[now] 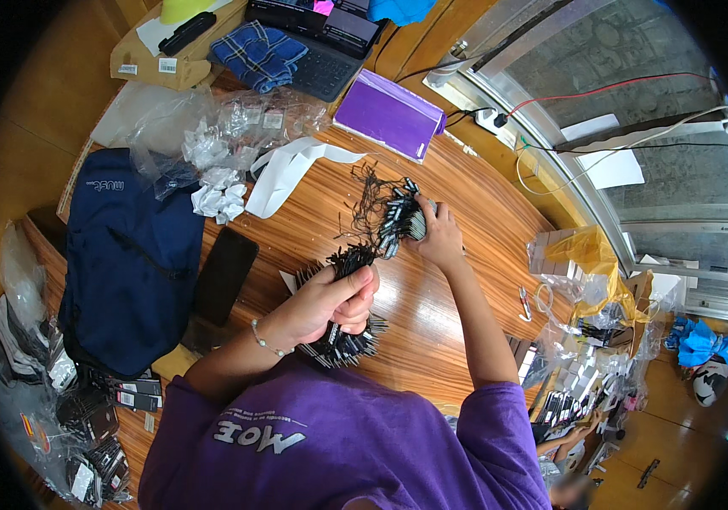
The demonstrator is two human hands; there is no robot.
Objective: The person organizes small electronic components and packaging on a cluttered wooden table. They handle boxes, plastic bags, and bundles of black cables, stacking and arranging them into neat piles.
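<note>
Silver-ended bundle (396, 219) over middle of counter (432, 353), dark strands (362, 197) trailing left; lies beyond and right of left hand (340, 299). Right hand (438, 234) nearer, fingers curled over it, firmness unclear. Left hand fisted round black bundle (350, 258), toward counter's near edge.

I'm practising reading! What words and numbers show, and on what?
Purple shirt: large white lettering, not copied here; smaller lines blurred.
Dark blue bag: pale lettering, not copied.
White labels on brown cardboard: too small to read.
Black packets: labels too small.
Screen: too blurred.
</note>
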